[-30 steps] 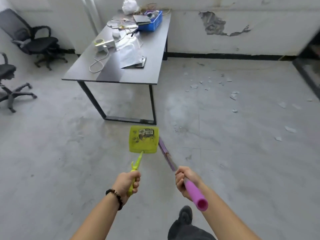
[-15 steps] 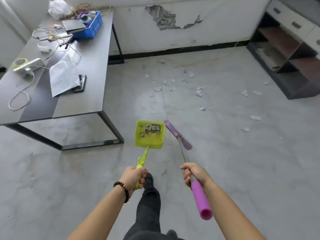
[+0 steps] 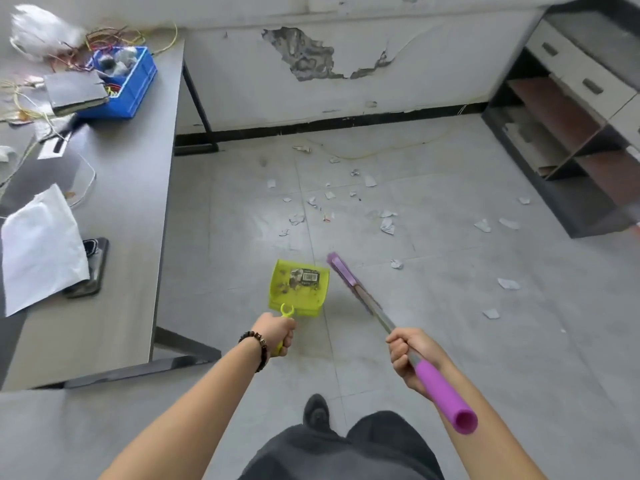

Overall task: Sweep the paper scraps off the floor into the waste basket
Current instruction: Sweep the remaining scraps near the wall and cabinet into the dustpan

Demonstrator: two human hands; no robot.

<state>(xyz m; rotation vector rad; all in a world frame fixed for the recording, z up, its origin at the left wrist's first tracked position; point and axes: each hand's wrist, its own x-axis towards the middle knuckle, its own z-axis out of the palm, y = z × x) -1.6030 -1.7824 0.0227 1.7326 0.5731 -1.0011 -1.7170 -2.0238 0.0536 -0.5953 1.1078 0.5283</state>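
Near the long gray table (image 3: pixel 114 237), a person stands on the gray floor (image 3: pixel 485 358) with a tool in each hand. The left hand (image 3: pixel 277 332) is curled tight around the handle of a green dustpan (image 3: pixel 299 287). The right hand (image 3: pixel 412 353) is wrapped around the stick of a purple broom (image 3: pixel 349 282). The broom head is just beside the dustpan, on the side away from the table.

White paper scraps (image 3: pixel 387 225) lie spread on the floor past the dustpan, farther from the table's near end, toward the cracked wall (image 3: pixel 311 57). A dark shelf (image 3: pixel 568 147) stands well apart from the table, and the floor between them is wide open. A few scraps lie near the shelf's edge.

Half a second ago the dustpan and broom were farther from the scraps. Now the table's long edge runs close by the left arm, and a dark shoe (image 3: pixel 316 412) shows in front.
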